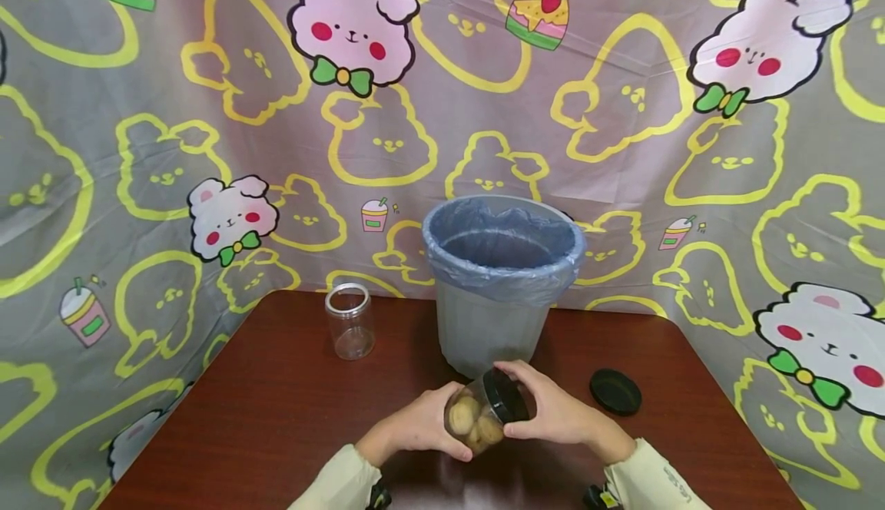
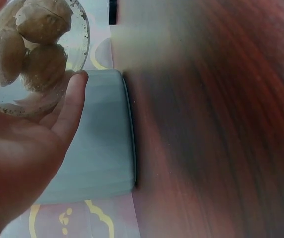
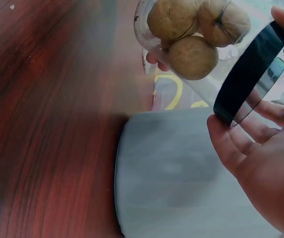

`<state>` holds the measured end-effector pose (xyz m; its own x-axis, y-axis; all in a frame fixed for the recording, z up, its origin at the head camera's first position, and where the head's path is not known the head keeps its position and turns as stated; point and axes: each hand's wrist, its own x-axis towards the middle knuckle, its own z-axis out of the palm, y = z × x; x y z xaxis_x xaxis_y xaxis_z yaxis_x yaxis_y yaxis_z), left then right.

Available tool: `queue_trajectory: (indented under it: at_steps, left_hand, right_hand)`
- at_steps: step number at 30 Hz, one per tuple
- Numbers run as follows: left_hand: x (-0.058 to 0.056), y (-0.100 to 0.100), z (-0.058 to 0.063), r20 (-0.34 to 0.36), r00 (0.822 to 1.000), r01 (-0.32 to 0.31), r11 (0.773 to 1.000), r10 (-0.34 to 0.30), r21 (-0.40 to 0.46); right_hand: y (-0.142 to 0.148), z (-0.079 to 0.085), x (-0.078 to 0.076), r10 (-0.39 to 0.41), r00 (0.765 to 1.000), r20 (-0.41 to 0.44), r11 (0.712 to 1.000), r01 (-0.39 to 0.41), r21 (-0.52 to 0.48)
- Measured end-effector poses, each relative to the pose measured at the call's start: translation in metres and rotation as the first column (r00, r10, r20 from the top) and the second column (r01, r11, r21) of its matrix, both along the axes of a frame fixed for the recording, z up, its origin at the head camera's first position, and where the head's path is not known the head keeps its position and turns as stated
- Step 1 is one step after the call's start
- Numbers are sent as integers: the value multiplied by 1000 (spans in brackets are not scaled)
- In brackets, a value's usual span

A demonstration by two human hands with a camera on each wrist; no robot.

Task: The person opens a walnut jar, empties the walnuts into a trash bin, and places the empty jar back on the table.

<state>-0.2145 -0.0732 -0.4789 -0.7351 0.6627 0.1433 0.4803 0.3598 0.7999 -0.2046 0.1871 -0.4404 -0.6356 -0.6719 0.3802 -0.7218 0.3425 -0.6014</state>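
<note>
A clear jar (image 1: 454, 396) with several walnuts (image 1: 484, 427) inside is held tilted above the front of the table. Its black lid (image 1: 506, 396) points up and to the right. My left hand (image 1: 423, 421) grips the jar round its bottom end. Around the black lid, the fingers and thumb of my right hand (image 1: 558, 412) are curled. The right wrist view shows the walnuts (image 3: 193, 57) lying together toward the jar's bottom end. Whether the lid is loose or tight cannot be seen.
Behind the hands stands a grey bin (image 1: 492, 329) lined with a blue plastic bag (image 1: 539, 279). A second clear jar (image 1: 353, 332), uncapped, is at the back left. Another black lid (image 1: 615, 392) lies on the brown table (image 1: 276, 418) at right. A patterned cloth (image 1: 387, 241) hangs behind.
</note>
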Motion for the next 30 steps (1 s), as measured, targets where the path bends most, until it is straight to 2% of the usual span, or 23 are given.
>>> queue_trajectory:
  at_steps: [5, 10, 13, 18, 24, 30]
  left_hand:
    - [0, 0, 1, -33, 999, -31, 999, 31, -8]
    - [0, 1, 0, -90, 994, -71, 997, 69, -15]
    - [1, 2, -1, -97, 991, -91, 996, 89, -16]
    - [1, 2, 0, -95, 991, -102, 994, 98, -41]
    - [2, 1, 3, -90, 994, -66, 993, 57, -98]
    - [2, 0, 6, -89, 995, -46, 994, 38, -94]
  right_hand:
    - [1, 0, 0, -23, 999, 43, 1000, 22, 18]
    - [-1, -2, 2, -147, 986, 76, 988, 144, 52]
    - [-2, -2, 2, -188, 979, 84, 982, 184, 52]
    - [-4, 0, 1, -184, 978, 94, 983, 181, 40]
    - [-4, -2, 3, -152, 987, 52, 988, 150, 40]
    - [-4, -3, 1, -107, 994, 24, 994, 107, 14]
